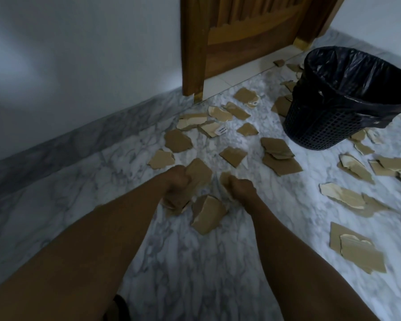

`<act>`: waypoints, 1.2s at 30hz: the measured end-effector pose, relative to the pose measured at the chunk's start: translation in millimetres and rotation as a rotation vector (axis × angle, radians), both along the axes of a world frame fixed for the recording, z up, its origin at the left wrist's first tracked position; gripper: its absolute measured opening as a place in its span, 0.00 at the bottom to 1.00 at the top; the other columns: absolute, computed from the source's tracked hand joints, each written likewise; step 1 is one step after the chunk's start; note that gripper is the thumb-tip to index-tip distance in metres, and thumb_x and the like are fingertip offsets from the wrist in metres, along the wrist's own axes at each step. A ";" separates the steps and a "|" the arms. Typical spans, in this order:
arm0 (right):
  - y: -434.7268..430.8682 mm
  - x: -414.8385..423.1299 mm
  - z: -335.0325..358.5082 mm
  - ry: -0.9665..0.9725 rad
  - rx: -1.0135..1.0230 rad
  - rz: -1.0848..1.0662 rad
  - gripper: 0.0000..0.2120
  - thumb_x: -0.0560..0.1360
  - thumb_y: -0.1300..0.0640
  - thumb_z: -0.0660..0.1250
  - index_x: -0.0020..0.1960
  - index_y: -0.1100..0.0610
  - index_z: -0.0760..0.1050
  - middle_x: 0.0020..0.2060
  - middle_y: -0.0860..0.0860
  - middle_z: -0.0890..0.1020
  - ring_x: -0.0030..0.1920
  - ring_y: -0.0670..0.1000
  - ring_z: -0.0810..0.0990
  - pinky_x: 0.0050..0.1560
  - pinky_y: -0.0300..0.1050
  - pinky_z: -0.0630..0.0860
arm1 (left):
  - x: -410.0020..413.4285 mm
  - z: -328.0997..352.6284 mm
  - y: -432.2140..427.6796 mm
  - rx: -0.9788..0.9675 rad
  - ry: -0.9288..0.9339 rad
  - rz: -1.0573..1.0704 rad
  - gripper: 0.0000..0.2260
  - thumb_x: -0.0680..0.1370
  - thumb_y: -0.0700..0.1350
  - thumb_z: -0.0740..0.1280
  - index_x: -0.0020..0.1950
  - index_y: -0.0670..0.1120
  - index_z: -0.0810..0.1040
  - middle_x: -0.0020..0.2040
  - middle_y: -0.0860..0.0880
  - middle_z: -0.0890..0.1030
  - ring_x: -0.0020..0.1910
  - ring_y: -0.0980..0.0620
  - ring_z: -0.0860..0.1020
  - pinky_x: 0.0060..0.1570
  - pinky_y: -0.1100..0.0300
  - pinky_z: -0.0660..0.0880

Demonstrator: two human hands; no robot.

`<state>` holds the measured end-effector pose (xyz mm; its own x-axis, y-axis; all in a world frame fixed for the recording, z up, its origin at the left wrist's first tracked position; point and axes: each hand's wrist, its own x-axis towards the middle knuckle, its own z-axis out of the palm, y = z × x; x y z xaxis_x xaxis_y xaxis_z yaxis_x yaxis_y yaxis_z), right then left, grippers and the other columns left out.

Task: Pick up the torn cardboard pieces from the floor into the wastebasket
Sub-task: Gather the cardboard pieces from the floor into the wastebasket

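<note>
Several torn brown cardboard pieces (278, 148) lie scattered over the marble floor (195, 262). My left hand (177, 180) grips a bunch of cardboard pieces (198, 172), which stick out above and below the fist. My right hand (242, 187) is curled round another cardboard piece (225, 178) close to the floor. A larger torn piece (207, 215) lies between my two wrists. The black mesh wastebasket (329, 126), lined with a black bag, stands at the upper right, well away from both hands.
A wooden door (241, 38) and its frame stand at the back. A white wall with a marble skirting (79, 140) runs along the left. More cardboard lies around the basket and along the right edge (357, 256).
</note>
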<state>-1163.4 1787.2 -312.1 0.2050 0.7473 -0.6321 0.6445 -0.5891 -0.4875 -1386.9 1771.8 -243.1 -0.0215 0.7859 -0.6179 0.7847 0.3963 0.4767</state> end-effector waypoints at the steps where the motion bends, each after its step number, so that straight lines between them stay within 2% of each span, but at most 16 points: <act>1: -9.0 -7.1 9.1 -0.051 -0.068 0.147 0.55 0.61 0.19 0.45 0.73 0.56 0.69 0.74 0.61 0.67 0.74 0.66 0.65 0.73 0.66 0.61 | -4.0 -5.7 -5.0 -0.077 0.102 -0.063 0.23 0.86 0.50 0.52 0.77 0.37 0.58 0.76 0.37 0.61 0.72 0.39 0.64 0.67 0.55 0.62; 2: -18.3 -15.9 18.2 -0.102 -0.106 0.256 0.61 0.58 0.15 0.42 0.77 0.54 0.63 0.78 0.61 0.60 0.76 0.66 0.58 0.74 0.68 0.56 | -7.8 -15.1 -10.2 -0.111 0.214 -0.163 0.25 0.85 0.53 0.53 0.77 0.39 0.57 0.76 0.38 0.57 0.74 0.37 0.60 0.71 0.52 0.59; 3: -30.4 -26.4 38.2 -0.116 -0.128 0.318 0.60 0.61 0.14 0.44 0.79 0.55 0.59 0.79 0.60 0.56 0.77 0.65 0.54 0.75 0.68 0.53 | -10.8 -24.6 -15.5 -0.150 0.300 -0.224 0.29 0.83 0.57 0.56 0.77 0.41 0.56 0.76 0.38 0.56 0.74 0.35 0.58 0.72 0.46 0.59; 6: -62.2 -44.4 62.5 -0.146 -0.110 0.327 0.45 0.77 0.31 0.59 0.80 0.61 0.52 0.79 0.58 0.54 0.78 0.63 0.54 0.77 0.62 0.52 | -14.0 -54.3 -25.1 -0.061 0.371 -0.292 0.37 0.71 0.64 0.68 0.72 0.46 0.62 0.70 0.40 0.59 0.68 0.36 0.60 0.67 0.42 0.63; 8: -70.4 -52.6 59.2 -0.157 -0.070 0.346 0.39 0.81 0.35 0.55 0.79 0.61 0.56 0.78 0.57 0.55 0.78 0.62 0.55 0.77 0.62 0.53 | -11.6 -50.7 -33.2 0.044 0.360 -0.289 0.40 0.66 0.62 0.74 0.70 0.48 0.62 0.68 0.43 0.61 0.68 0.36 0.61 0.65 0.43 0.65; 11: -75.2 -61.6 52.2 -0.179 -0.035 0.411 0.30 0.82 0.36 0.52 0.74 0.56 0.68 0.74 0.56 0.59 0.73 0.62 0.60 0.72 0.63 0.61 | -9.1 -44.5 -38.1 0.075 0.328 -0.161 0.47 0.65 0.57 0.78 0.75 0.46 0.55 0.70 0.41 0.59 0.69 0.34 0.61 0.64 0.42 0.65; 14: -76.4 -59.1 40.7 -0.185 0.012 0.398 0.23 0.82 0.44 0.61 0.71 0.56 0.67 0.71 0.59 0.61 0.69 0.62 0.64 0.69 0.59 0.65 | -9.0 -44.8 -38.7 0.031 0.295 -0.095 0.44 0.64 0.56 0.80 0.70 0.44 0.60 0.67 0.40 0.68 0.66 0.37 0.67 0.63 0.44 0.67; 17: -73.7 -48.1 32.2 -0.091 0.000 0.288 0.33 0.76 0.51 0.71 0.73 0.57 0.57 0.70 0.61 0.64 0.69 0.63 0.67 0.69 0.58 0.70 | -5.5 -40.2 -39.6 -0.034 0.353 -0.061 0.39 0.64 0.57 0.80 0.67 0.46 0.66 0.64 0.43 0.71 0.66 0.40 0.67 0.62 0.42 0.68; 20: -64.9 -41.2 27.2 -0.079 -0.032 0.295 0.37 0.73 0.49 0.75 0.73 0.61 0.60 0.65 0.59 0.71 0.67 0.60 0.73 0.67 0.54 0.72 | -1.4 -35.3 -39.6 -0.058 0.411 -0.089 0.34 0.66 0.58 0.78 0.64 0.47 0.68 0.63 0.45 0.72 0.65 0.41 0.69 0.62 0.42 0.66; 22: -57.7 -38.5 23.2 -0.136 -0.085 0.372 0.29 0.72 0.47 0.75 0.64 0.63 0.70 0.53 0.57 0.74 0.56 0.55 0.78 0.58 0.49 0.74 | -4.8 -35.5 -37.7 -0.046 0.366 -0.107 0.28 0.68 0.57 0.77 0.59 0.45 0.70 0.61 0.45 0.75 0.62 0.42 0.73 0.61 0.47 0.71; 24: -53.5 -36.5 25.3 -0.100 -0.121 0.422 0.19 0.73 0.46 0.74 0.48 0.61 0.72 0.46 0.56 0.73 0.42 0.51 0.75 0.50 0.47 0.72 | -13.3 -33.2 -33.3 -0.048 0.303 -0.115 0.25 0.71 0.54 0.76 0.60 0.41 0.72 0.60 0.42 0.76 0.57 0.43 0.76 0.54 0.54 0.74; 26: -49.0 -32.4 31.5 0.018 -0.108 0.397 0.17 0.75 0.49 0.73 0.50 0.62 0.75 0.50 0.59 0.76 0.45 0.54 0.77 0.49 0.47 0.73 | -25.9 -22.1 -27.7 -0.036 0.241 -0.051 0.28 0.74 0.51 0.74 0.67 0.36 0.71 0.62 0.40 0.75 0.55 0.44 0.76 0.49 0.56 0.74; 29: -38.5 -26.1 50.3 0.213 -0.092 0.207 0.18 0.76 0.53 0.73 0.59 0.66 0.78 0.54 0.60 0.80 0.52 0.61 0.81 0.52 0.54 0.81 | -56.7 -0.9 -22.4 -0.016 0.160 0.122 0.36 0.74 0.49 0.75 0.75 0.37 0.61 0.71 0.39 0.68 0.63 0.40 0.73 0.57 0.51 0.74; 31: -28.8 -28.2 64.6 0.311 -0.089 0.106 0.17 0.76 0.56 0.73 0.59 0.66 0.79 0.55 0.62 0.81 0.52 0.62 0.82 0.52 0.59 0.83 | -83.2 12.8 -23.9 -0.061 0.160 0.157 0.39 0.75 0.49 0.74 0.77 0.38 0.57 0.74 0.39 0.64 0.68 0.38 0.69 0.62 0.48 0.72; 34: -15.0 -40.7 78.2 0.305 -0.106 0.154 0.13 0.77 0.55 0.73 0.56 0.63 0.80 0.54 0.61 0.82 0.49 0.59 0.82 0.46 0.55 0.84 | -122.9 17.4 -32.4 -0.246 0.203 0.135 0.39 0.74 0.51 0.74 0.77 0.39 0.58 0.74 0.39 0.64 0.67 0.37 0.71 0.62 0.44 0.73; 36: -12.1 -53.9 81.8 0.303 -0.137 0.216 0.15 0.78 0.53 0.72 0.59 0.63 0.79 0.56 0.59 0.81 0.52 0.59 0.82 0.42 0.51 0.82 | -135.7 13.5 -45.4 -0.304 0.299 0.049 0.35 0.75 0.53 0.73 0.76 0.40 0.62 0.72 0.40 0.67 0.66 0.38 0.72 0.61 0.46 0.74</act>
<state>-1217.4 1775.2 -230.3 -0.1586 0.6577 -0.7364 0.5996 -0.5284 -0.6010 -1522.6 1726.4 -229.6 -0.2678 0.5629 -0.7820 0.8473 0.5239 0.0869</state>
